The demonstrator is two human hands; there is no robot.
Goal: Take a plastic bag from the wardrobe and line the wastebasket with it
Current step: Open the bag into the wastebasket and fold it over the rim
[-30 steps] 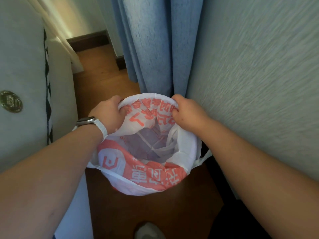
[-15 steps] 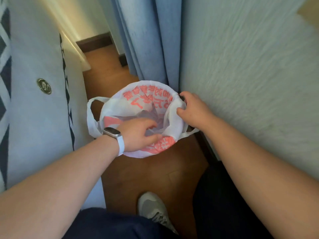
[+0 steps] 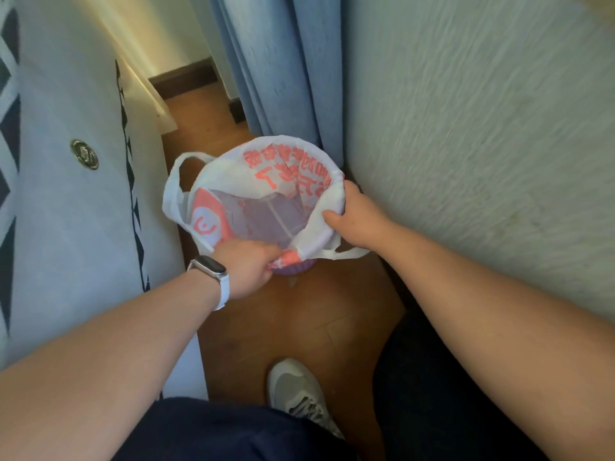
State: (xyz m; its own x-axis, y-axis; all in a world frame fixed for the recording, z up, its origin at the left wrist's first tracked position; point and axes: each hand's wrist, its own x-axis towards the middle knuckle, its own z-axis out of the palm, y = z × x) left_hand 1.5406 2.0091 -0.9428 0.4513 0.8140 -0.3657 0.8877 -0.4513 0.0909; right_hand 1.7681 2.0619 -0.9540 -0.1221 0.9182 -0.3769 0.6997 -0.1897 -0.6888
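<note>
Between the two hands stands a purple wastebasket (image 3: 294, 268), only a ribbed strip of its near wall showing just beyond the left hand (image 3: 248, 266); the rest is covered by a white plastic bag (image 3: 266, 181) printed in orange-red, whose mouth is spread open over the rim. The left hand, with a white-strapped smartwatch (image 3: 213, 272) on the wrist, is closed on the near edge of the bag, pinching an orange-printed fold against the wastebasket's near rim. The right hand (image 3: 357, 219) is clamped on the bag's edge at the side of the rim nearest the textured wall (image 3: 466, 161), thumb inside the opening and fingers outside. One bag handle (image 3: 176, 181) loops up loose beyond and to the outer side of the left hand; the other handle (image 3: 349, 252) trails just under the right hand. The wastebasket sits on a wooden floor (image 3: 299, 327), with a blue curtain (image 3: 283, 68) hanging just beyond both hands and a pale patterned bed cover (image 3: 66, 211) outside the left forearm. A grey-and-white sneaker (image 3: 299, 394) rests on the floor nearer the person than either hand.
</note>
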